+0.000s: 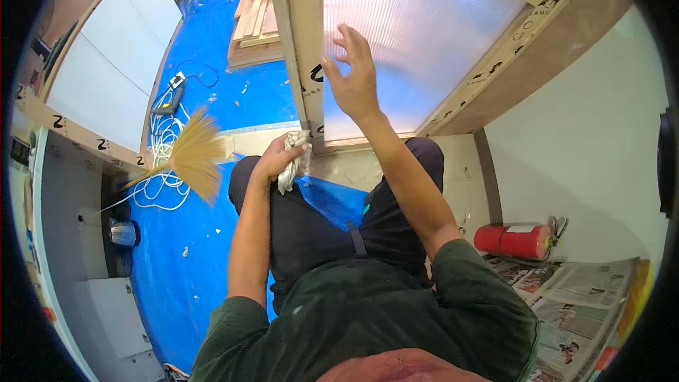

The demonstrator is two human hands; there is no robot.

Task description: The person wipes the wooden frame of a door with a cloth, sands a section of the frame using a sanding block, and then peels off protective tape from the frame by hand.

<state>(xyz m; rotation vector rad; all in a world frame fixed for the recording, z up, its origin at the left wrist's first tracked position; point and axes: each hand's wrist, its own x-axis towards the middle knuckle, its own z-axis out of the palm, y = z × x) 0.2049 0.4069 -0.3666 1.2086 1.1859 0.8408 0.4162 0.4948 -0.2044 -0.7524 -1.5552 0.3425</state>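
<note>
In my left hand [274, 161] I grip a crumpled whitish cloth [294, 155], close to the lower corner of a wooden frame [303, 49] and above my left knee. My right hand [351, 74] is raised in front of a translucent ribbed panel [417, 35] set in that frame. Its fingers are apart and bent, with nothing in them. Whether the fingertips touch the panel, I cannot tell. Dark printed marks run along the frame's wooden edges.
Left lie a straw broom [194, 159], a coiled white cable [164, 187] and a power strip [170, 102] on blue sheeting [170, 255]. Wooden boards [258, 25] are stacked beyond. To the right are a red fire extinguisher [513, 240], newspapers [583, 297] and a pale wall [580, 148].
</note>
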